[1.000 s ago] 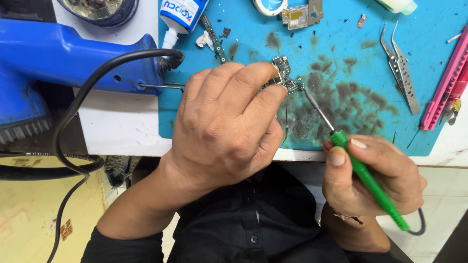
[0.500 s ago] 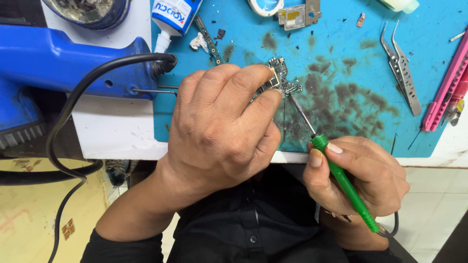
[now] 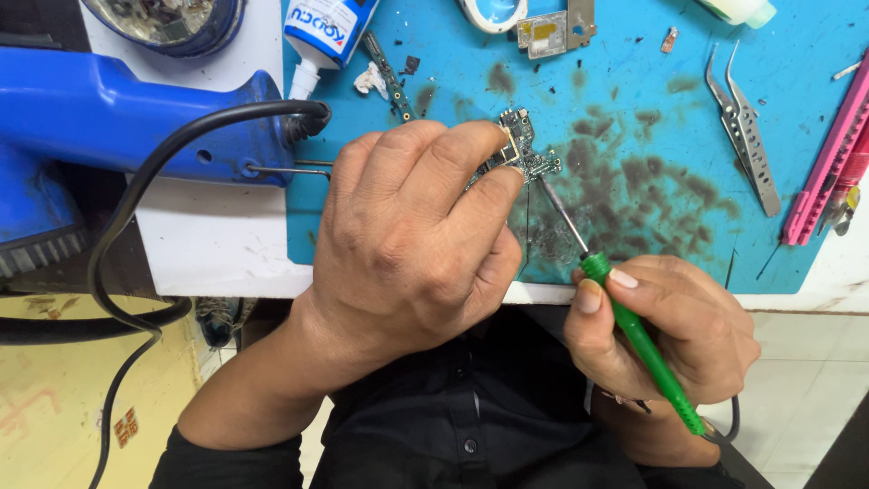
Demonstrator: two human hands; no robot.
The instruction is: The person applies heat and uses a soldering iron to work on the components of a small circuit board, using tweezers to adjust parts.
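A green-handled soldering iron [image 3: 634,330] with a grey metal tip meets a dark green circuit board [image 3: 518,156]; the mat [image 3: 625,109] is bright blue, smudged with black stains; a blue heat gun [image 3: 127,113] trails a black cable [image 3: 136,208]; silver tweezers [image 3: 744,127] and a pink tool [image 3: 828,163] lie toward the desk's right edge

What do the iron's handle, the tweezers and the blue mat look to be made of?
Soldering iron handle: glossy green plastic, by its uniform shine; its tip is bare metal.
Tweezers: dull grey metal, probably steel.
Mat: matte blue, likely rubber or silicone; it lies flat and is stained with dark scorch-like marks.
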